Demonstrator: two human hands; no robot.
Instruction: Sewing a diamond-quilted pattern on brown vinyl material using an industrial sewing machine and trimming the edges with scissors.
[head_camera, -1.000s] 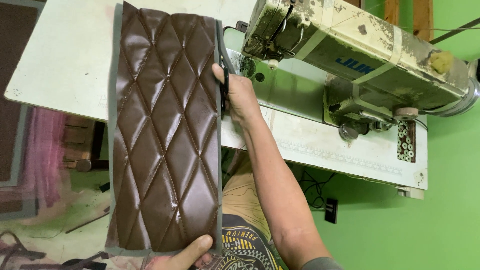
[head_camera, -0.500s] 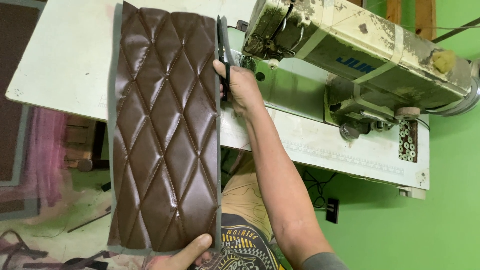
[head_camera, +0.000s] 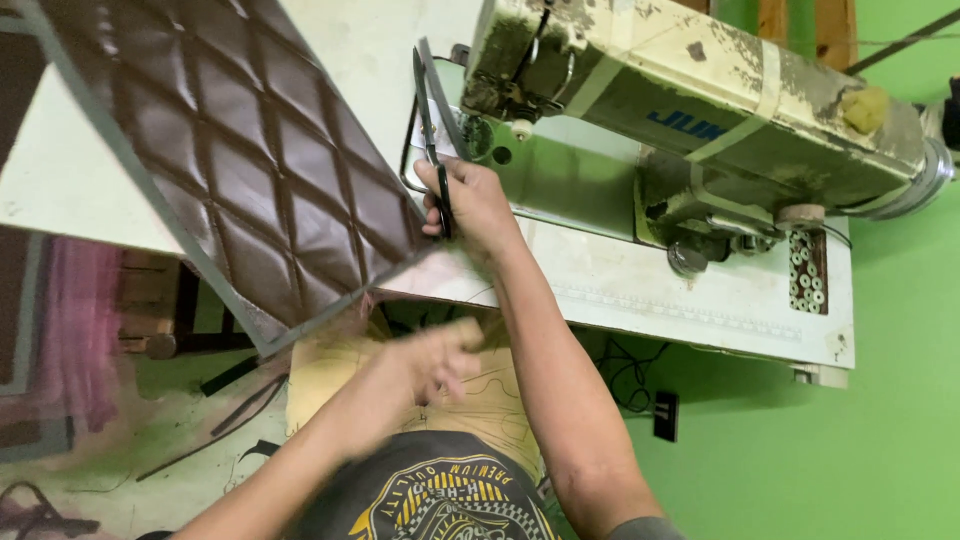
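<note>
Fingers of your right hand are closed around the handles of black scissors, whose blades point toward the top of the frame, beside the needle end of the worn sewing machine. Your left hand is blurred in the lower middle, holding nothing that I can see; how wide its fingers are, I cannot tell. At the upper left, the brown quilted leather panel lies slanted on the white tabletop, its lower corner just beside your right hand.

My white worktable carries a brown diamond-quilted leatherette panel at nine o'clock, a worn cream sewing machine at two.
</note>
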